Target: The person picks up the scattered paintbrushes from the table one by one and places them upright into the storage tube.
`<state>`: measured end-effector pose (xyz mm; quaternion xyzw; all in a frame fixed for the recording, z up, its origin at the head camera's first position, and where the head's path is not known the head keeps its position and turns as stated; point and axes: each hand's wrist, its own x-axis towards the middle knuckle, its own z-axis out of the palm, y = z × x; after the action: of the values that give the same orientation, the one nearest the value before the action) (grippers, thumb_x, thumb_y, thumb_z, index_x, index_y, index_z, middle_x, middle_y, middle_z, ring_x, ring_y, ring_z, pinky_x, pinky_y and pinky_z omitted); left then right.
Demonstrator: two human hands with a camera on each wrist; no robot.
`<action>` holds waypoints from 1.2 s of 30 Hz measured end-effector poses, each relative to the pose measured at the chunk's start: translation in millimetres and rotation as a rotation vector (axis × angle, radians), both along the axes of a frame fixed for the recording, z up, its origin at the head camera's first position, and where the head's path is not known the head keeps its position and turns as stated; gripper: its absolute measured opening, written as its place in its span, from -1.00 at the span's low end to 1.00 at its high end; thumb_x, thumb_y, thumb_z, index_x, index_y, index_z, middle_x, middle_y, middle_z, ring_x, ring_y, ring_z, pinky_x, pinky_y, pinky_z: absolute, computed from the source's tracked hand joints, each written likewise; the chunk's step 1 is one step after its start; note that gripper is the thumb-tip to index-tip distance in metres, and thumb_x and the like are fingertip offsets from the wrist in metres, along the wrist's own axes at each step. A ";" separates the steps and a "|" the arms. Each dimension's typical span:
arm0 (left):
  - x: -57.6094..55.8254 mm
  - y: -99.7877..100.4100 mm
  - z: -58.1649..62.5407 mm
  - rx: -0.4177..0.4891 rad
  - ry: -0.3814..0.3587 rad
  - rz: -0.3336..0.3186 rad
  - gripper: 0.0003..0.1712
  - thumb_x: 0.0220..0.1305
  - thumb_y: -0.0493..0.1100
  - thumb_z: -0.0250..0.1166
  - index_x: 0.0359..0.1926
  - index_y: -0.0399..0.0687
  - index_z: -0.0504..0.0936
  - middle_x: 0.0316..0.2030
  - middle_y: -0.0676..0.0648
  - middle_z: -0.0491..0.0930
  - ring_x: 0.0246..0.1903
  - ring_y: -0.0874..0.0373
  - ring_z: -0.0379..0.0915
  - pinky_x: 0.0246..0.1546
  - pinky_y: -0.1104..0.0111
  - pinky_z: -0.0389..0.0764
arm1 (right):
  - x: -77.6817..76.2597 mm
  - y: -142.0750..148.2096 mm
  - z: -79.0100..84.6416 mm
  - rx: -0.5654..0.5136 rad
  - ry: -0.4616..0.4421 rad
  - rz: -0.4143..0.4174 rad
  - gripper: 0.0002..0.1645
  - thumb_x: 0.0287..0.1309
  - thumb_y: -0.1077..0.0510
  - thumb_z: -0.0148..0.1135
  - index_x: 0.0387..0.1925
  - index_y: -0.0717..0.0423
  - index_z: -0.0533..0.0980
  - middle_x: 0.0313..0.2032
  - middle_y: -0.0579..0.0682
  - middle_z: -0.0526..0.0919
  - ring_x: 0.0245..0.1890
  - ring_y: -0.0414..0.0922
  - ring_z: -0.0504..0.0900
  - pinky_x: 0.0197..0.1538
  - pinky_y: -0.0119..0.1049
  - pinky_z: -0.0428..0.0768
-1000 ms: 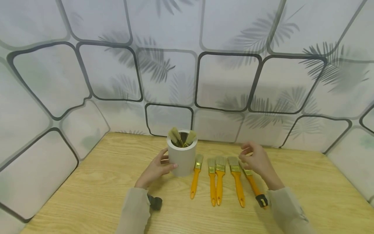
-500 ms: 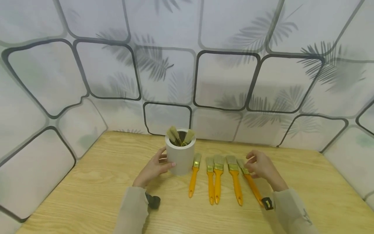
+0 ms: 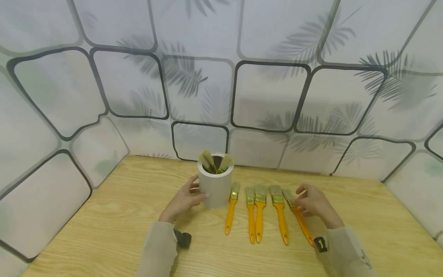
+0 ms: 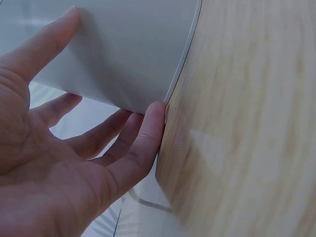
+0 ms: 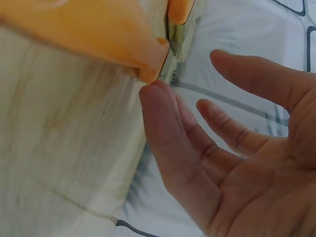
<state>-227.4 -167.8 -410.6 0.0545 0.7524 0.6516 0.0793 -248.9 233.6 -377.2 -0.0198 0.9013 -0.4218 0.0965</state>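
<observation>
In the head view, a light grey cylindrical pot (image 3: 216, 190) stands upright on the table with several paintbrushes (image 3: 206, 159) in it, bristles up. My left hand (image 3: 185, 198) holds the pot from the left, its thumb on the front and fingers at the side near the base. Several paintbrushes with orange handles lie in a loose row right of the pot. At the row's right end, my right hand (image 3: 315, 204) hovers by the outermost paintbrush (image 3: 302, 223), fingers loosely bent and holding nothing. In the right wrist view, the fingertips are close to an orange handle (image 5: 98, 34); contact is unclear.
The wood-grain table (image 3: 114, 223) runs back to a pale patterned wall covering (image 3: 266, 96), which also closes in both sides. One paintbrush (image 3: 231, 211) lies close beside the pot; a pair (image 3: 259, 219) lies almost touching further right.
My right hand has moved right and a little nearer to me, away from the bristles of the outermost paintbrush. The left hand and the pot stay in place.
</observation>
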 end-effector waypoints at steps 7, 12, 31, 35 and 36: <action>-0.7 0.2 -0.3 -0.008 -0.002 0.002 -0.03 0.35 -0.18 0.38 0.60 -0.11 0.02 0.41 -0.41 0.22 0.34 -0.33 0.25 0.14 -0.07 0.53 | -4.0 6.7 -4.7 0.058 -0.020 0.035 -0.42 0.03 0.38 0.40 0.04 0.60 0.38 -0.26 0.28 0.63 -0.49 -0.07 0.64 -0.41 -0.17 0.70; -1.1 0.4 -0.6 -0.006 -0.005 0.003 -0.02 0.34 -0.19 0.39 0.60 -0.12 0.01 0.40 -0.41 0.23 0.34 -0.33 0.25 0.13 -0.06 0.54 | -4.8 10.3 -6.1 0.063 -0.039 0.100 -0.37 0.02 0.37 0.41 0.06 0.67 0.37 -0.29 0.26 0.65 -0.42 -0.04 0.66 -0.35 -0.13 0.72; -0.6 -0.7 0.6 -0.015 0.000 0.000 -0.03 0.35 -0.18 0.38 0.60 -0.12 0.02 0.40 -0.43 0.22 0.34 -0.35 0.25 0.15 -0.10 0.52 | -0.8 7.8 -11.3 0.074 -0.050 0.142 -0.27 -0.17 0.48 0.42 0.07 0.62 0.30 -0.21 0.37 0.55 -0.43 0.00 0.63 -0.42 -0.12 0.71; -0.7 0.4 0.5 -0.020 -0.002 0.003 -0.02 0.34 -0.17 0.38 0.60 -0.13 0.02 0.40 -0.43 0.23 0.34 -0.34 0.25 0.15 -0.10 0.52 | -1.7 11.5 -12.5 0.047 -0.040 0.132 -0.21 -0.17 0.47 0.44 0.13 0.61 0.27 -0.28 0.29 0.55 -0.48 -0.04 0.60 -0.44 -0.15 0.68; -0.6 0.6 0.5 -0.021 -0.002 0.003 -0.02 0.34 -0.17 0.38 0.60 -0.13 0.01 0.40 -0.42 0.23 0.34 -0.34 0.25 0.15 -0.09 0.52 | -1.9 12.5 -12.8 0.033 -0.044 0.124 -0.19 -0.16 0.48 0.44 0.15 0.60 0.27 -0.28 0.26 0.55 -0.49 -0.05 0.59 -0.44 -0.15 0.68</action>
<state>-228.1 -167.2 -410.1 0.0517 0.7594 0.6437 0.0795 -250.7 246.1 -389.9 -0.0650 0.9029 -0.4003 0.1425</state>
